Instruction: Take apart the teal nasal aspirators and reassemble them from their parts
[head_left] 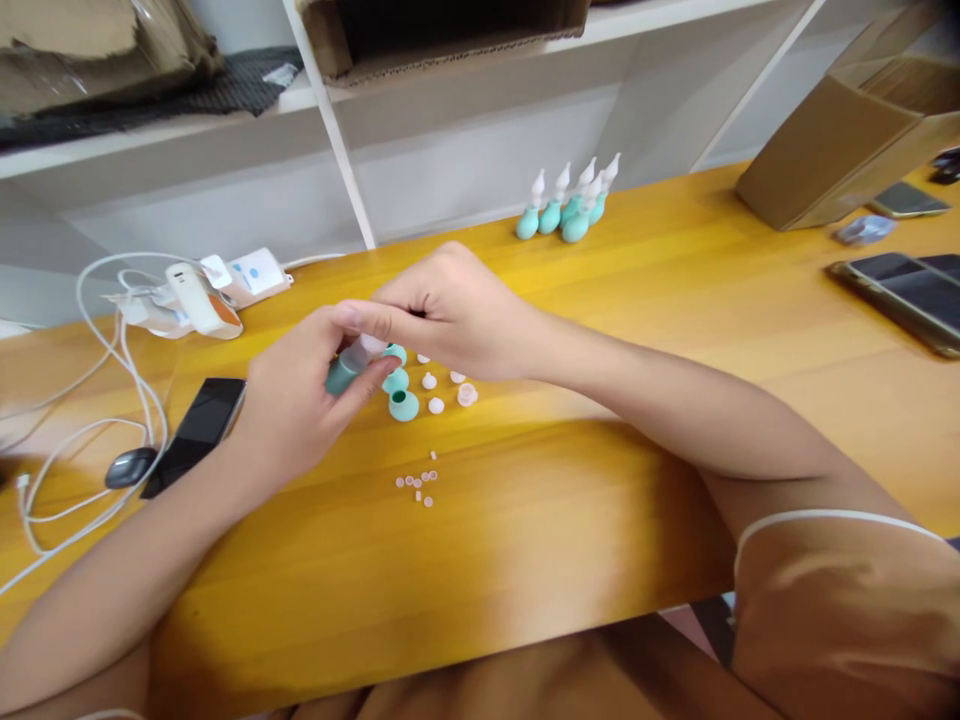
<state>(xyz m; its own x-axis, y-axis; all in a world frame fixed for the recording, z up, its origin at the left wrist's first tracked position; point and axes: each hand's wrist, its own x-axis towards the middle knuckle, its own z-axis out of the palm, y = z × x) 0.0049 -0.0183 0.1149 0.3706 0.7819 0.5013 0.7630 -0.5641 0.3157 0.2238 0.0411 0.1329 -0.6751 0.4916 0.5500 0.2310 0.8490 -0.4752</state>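
My left hand (296,400) grips a teal rubber bulb (343,373) above the wooden table (600,480). My right hand (450,310) reaches across and pinches a whitish translucent tip (371,345) at the bulb's top. Just under the hands lie teal bulbs (403,404), small white caps (436,405) and a clear cap (467,394). A cluster of several tiny pinkish pieces (418,484) lies nearer me. Several finished teal bulbs with white nozzles (570,205) stand upright at the table's back.
A black phone (196,430), a dark mouse (130,466), white cables (90,440) and chargers (202,295) lie at the left. A cardboard box (840,150) and phones (900,285) sit at the right. White shelving (337,130) stands behind the table.
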